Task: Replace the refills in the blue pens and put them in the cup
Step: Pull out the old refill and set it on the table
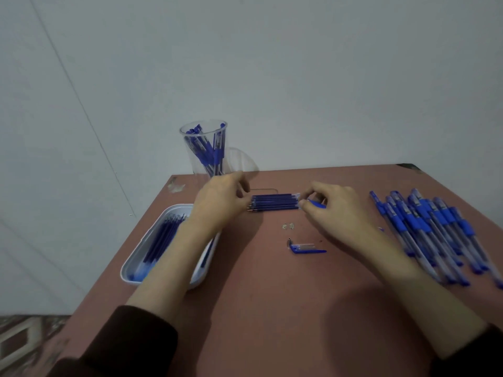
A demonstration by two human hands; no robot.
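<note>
Blue ink fills the row of refills (275, 202) lying side by side at the desk's (272, 295) twelve o'clock, between my two hands. I judge them light, thin and a bit bendy, with fine tips pointing to nine o'clock, so they will roll and scatter if nudged; best to pinch one near its middle and lift it clear of its neighbours. My left hand (220, 200) rests at the tip end of the row, fingers curled and touching it, though I cannot tell whether it grips anything. My right hand (334, 205) sits at the opposite end, fingers half-closed, and a blue piece shows under them; whether it is actually held I cannot tell. At three o'clock lies a heap of blue pens (435, 232), waiting. The clear cup (204, 148) at eleven o'clock already holds several pens upright. A white tray (130, 268) at nine o'clock holds more refills. A pen cap (306, 248) lies mid-desk.
</note>
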